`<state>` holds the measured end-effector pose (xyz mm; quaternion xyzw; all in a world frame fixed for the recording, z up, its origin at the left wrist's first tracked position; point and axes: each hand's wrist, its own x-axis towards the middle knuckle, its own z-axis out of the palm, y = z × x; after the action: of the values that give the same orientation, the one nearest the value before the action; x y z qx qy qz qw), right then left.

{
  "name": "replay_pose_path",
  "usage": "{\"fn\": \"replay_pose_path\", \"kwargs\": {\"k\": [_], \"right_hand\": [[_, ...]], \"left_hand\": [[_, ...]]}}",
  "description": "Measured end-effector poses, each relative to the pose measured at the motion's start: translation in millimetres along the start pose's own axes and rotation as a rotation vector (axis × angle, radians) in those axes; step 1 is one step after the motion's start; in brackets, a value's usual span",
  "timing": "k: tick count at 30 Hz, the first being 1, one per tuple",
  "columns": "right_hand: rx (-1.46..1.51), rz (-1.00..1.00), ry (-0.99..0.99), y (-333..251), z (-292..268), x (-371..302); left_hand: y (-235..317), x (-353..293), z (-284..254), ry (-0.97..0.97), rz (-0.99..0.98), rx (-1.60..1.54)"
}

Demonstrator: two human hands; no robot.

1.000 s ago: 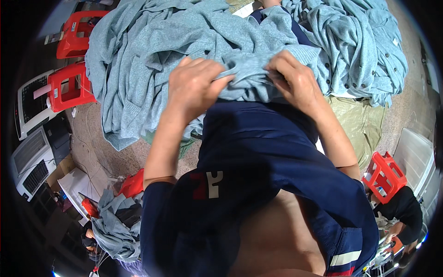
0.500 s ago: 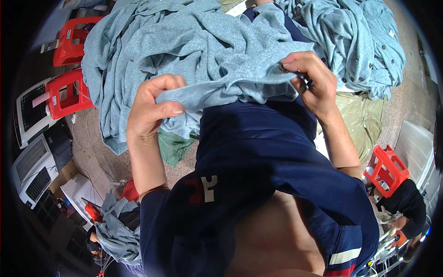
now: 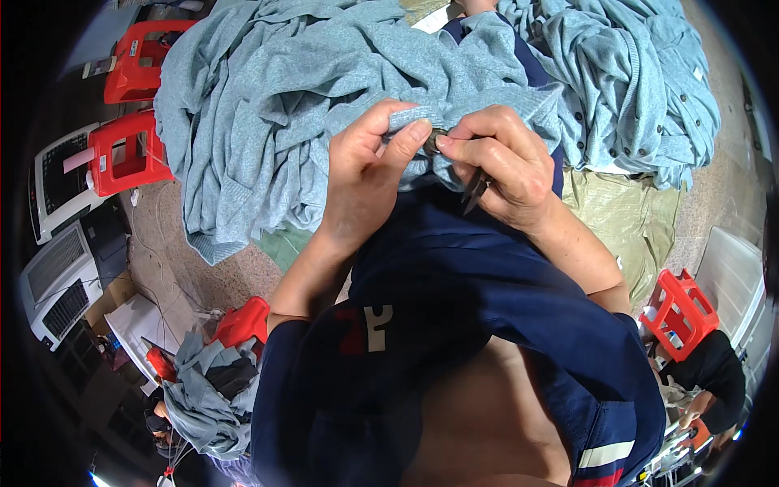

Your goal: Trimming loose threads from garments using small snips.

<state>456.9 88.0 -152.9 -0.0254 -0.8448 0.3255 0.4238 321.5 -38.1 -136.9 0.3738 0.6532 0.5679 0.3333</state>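
Observation:
A light blue-grey knitted garment point(image 3: 454, 101) lies across my lap, its ribbed edge raised between my hands. My left hand point(image 3: 363, 166) pinches that edge between thumb and fingers. Close beside it, my right hand point(image 3: 510, 166) is closed around small dark metal thread snips point(image 3: 475, 191). Their pointed end sticks out below the fingers, and a dark rounded part shows by the right thumb, at the fabric. The right fingers hide most of the tool. I cannot tell whether its blades touch the knit.
More blue-grey knitwear point(image 3: 268, 73) is heaped ahead, and buttoned cardigans point(image 3: 641, 89) lie at the far right. Red stools point(image 3: 130, 154) stand at the left, another red stool point(image 3: 682, 312) at the right. A person in black point(image 3: 714, 373) is at the lower right.
My hands have come together from wide apart on the ribbed edge. The left moved right and the right moved left, bringing the snips to the fabric.

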Motion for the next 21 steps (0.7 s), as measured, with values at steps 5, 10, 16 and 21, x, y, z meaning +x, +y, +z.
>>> {"fn": "replay_pose_path", "kwargs": {"k": [5, 10, 16, 21], "right_hand": [[0.068, 0.178, -0.051, -6.0, 1.8, -1.4], [0.440, 0.589, -0.054, -7.9, 7.7, -1.5], [0.457, 0.763, -0.303, -2.2, 2.2, 0.2], [0.393, 0.661, -0.274, -3.6, 5.9, 0.1]], "left_hand": [[0.8, 3.4, -6.2, -0.084, 0.147, 0.124], [1.6, 6.5, -14.8, -0.190, 0.297, 0.210], [-5.5, 3.5, -20.4, -0.207, 0.241, 0.182], [-14.2, 6.3, -23.8, -0.173, 0.381, 0.219]]}}
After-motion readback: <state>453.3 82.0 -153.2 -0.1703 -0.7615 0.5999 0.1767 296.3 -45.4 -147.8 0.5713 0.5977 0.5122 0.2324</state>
